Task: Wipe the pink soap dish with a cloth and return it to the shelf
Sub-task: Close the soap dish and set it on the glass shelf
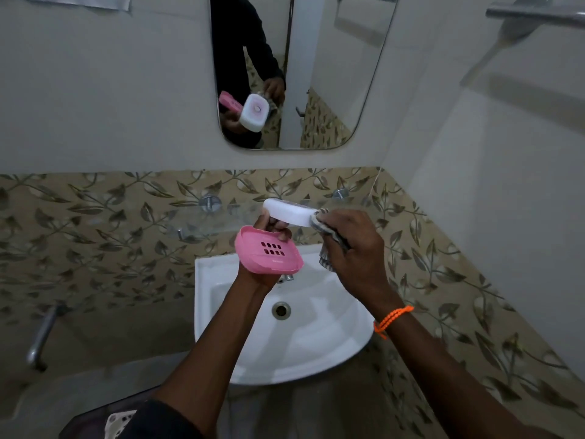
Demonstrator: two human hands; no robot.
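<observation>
I am holding both parts of the soap dish in my left hand, up over the sink and just near of the glass shelf. The pink tray is lying against my palm, its slotted face turned toward me, while my fingers are pinching the white base above it, on its far side. My right hand is clenching a striped grey cloth and pressing it against the right end of the base.

Both parts are looking like thin moulded plastic: light, stiff, glossy, with rounded corners. The tray is shallow with a raised rim and two rows of small drain slots. The base is deeper and smooth; in the mirror its inside is showing a pinkish patch. I am judging it slippery if damp, so I am gripping by the rims and edges rather than the slick faces. Two loose pieces in one hand could slide apart, so firm but gentle pressure is suiting them. The cloth is soft and bunched, folding easily into corners.
</observation>
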